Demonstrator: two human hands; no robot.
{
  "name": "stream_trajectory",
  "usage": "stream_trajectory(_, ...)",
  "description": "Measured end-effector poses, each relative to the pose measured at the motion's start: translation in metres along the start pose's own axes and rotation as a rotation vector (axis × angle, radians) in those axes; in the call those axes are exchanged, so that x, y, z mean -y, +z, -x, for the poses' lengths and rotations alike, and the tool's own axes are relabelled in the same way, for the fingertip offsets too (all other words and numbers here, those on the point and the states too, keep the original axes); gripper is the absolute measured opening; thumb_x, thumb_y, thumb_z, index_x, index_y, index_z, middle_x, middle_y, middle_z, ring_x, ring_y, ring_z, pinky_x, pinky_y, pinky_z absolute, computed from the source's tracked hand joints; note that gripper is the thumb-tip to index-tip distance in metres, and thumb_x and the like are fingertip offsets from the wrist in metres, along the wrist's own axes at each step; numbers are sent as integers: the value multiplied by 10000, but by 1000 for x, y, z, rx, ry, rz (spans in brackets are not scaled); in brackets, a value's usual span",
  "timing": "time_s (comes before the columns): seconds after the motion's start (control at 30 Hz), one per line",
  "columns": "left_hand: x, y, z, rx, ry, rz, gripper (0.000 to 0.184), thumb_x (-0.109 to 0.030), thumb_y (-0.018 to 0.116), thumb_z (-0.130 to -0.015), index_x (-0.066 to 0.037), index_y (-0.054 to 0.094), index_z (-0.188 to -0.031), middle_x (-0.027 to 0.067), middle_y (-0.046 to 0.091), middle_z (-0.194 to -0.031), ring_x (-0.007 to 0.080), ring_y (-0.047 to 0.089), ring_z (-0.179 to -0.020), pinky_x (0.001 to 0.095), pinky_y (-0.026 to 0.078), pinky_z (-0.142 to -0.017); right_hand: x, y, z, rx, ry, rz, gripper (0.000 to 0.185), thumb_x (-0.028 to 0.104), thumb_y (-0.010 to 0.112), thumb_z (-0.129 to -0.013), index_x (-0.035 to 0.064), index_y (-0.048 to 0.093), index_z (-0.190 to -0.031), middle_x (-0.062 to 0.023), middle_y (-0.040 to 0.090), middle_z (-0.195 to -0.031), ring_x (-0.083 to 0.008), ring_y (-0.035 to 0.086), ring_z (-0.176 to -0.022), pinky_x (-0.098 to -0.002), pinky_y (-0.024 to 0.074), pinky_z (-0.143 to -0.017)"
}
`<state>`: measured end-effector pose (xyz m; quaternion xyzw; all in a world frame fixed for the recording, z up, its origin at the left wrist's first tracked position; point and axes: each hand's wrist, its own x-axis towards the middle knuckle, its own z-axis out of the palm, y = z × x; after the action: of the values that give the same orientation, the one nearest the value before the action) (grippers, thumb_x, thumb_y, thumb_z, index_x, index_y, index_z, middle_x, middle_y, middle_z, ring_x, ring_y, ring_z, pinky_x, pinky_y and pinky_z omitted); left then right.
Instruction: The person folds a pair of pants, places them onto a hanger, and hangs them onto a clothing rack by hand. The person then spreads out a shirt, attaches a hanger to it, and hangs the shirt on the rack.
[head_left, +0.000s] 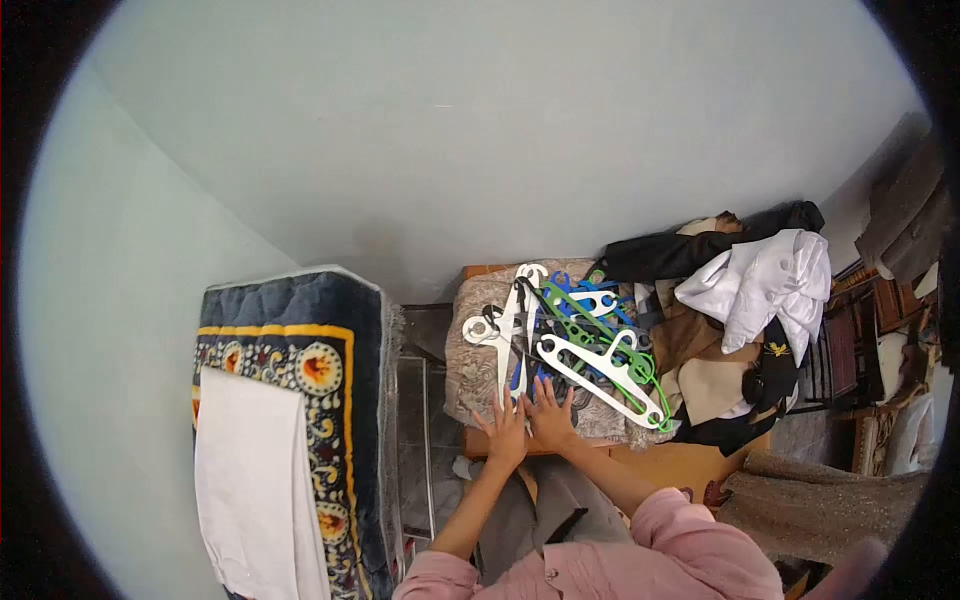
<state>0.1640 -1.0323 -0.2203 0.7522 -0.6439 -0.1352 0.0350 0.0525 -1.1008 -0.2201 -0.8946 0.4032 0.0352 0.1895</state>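
My left hand (pixel 504 436) lies with fingers spread at the front of a patterned cloth (pixel 470 375), its fingertips by the lower end of a white hanger (pixel 505 350). Close beside it, my right hand (pixel 549 418) is also spread, near the front of the hanger pile. Neither hand holds anything that I can see. The pile has another white hanger (pixel 600 378) on the right, green hangers (pixel 568 318), blue hangers (pixel 604 303) and dark ones, overlapping one another. Whether my fingertips touch the hangers is hard to make out.
To the left, folded white fabric (pixel 255 480) lies on a dark floral rug (pixel 325 430) over a raised stack. Heaped clothes, with a white garment (pixel 765 285) on top, sit right of the hangers. A brown textured cloth (pixel 820 505) is at lower right. A wall (pixel 480 150) stands behind.
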Motion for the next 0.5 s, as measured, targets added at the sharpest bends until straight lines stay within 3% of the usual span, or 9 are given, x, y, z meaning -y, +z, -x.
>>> stream_trajectory(0.1, -7, 43, -28, 151, 19, -130, 604, -208, 557, -828, -81, 353, -1382, 130, 82, -1516, 311, 81, -1395, 731, 50, -973, -38, 44, -14, 31, -75, 256, 588, 203, 569, -781, 172, 414, -1347, -146, 100, -1513, -332, 76, -1399, -733, 97, -963)
stream_trajectory(0.13, -12, 52, -38, 237, -16, -147, 610, -239, 574, -828, -86, 360, -1378, 102, 57, -1522, 279, 56, -1401, 705, 46, -998, -45, 47, -18, 88, -55, 319, 572, 236, 599, -787, 191, 441, -1334, -103, 65, -1525, -302, 42, -1405, -720, 89, -982)
stream_trajectory(0.23, -24, 99, -59, 207, -97, -66, 631, -274, 601, -821, -85, 361, -1374, 86, 9, -1527, 272, 14, -1406, 698, 37, -1007, -61, 52, -37, 139, -11, 362, 598, 282, 634, -789, 216, 429, -1347, -70, 20, -1530, -276, -1, -1408, -697, 79, -1006)
stream_trajectory(0.27, -25, 125, -62, -8, -79, -117, 561, -278, 621, -818, -105, 448, -1322, 70, -20, -1529, 262, -17, -1408, 697, 29, -1008, -66, 53, -41, 153, -8, 337, 676, 323, 658, -786, 239, 363, -1388, -37, -12, -1531, -258, -34, -1408, -676, 66, -1027)
stream_trajectory(0.3, -30, 129, -65, -3, -82, -100, 561, -278, 621, -818, -105, 448, -1322, 70, -20, -1529, 262, -17, -1408, 697, 29, -1008, -71, 55, -44, 121, -2, 341, 582, 245, 575, -848, 240, 359, -1389, 4, 12, -1532, -234, 4, -1410, -643, 67, -1055)
stream_trajectory(0.37, -34, 137, -76, 248, -188, -192, 433, -250, 616, -821, -123, 556, -1230, 76, -1, -1531, 263, -23, -1409, 703, 32, -1002, -82, 60, -50, 47, -15, 330, 567, 237, 550, -859, 256, 353, -1391, 16, 22, -1532, -216, 13, -1410, -640, 75, -1056)
stream_trajectory(0.4, -35, 141, -76, 163, -209, -154, 273, -216, 591, -826, -124, 655, -1075, 59, 38, -1533, 260, -9, -1410, 706, 43, -1002, -87, 64, -52, 37, -13, 284, 554, 232, 543, -859, 265, 366, -1384, 27, 41, -1531, -206, 18, -1410, -641, 87, -1053)
stream_trajectory(0.5, -27, 143, -77, 190, -80, -88, 215, -196, 578, -819, -110, 679, -987, 33, 77, -1532, 252, 11, -1410, 705, 63, -1005, -106, 77, -59, -33, -16, 338, 506, 236, 537, -858, 250, 422, -1351, 29, 65, -1527, -204, 35, -1408, -638, 93, -1053)
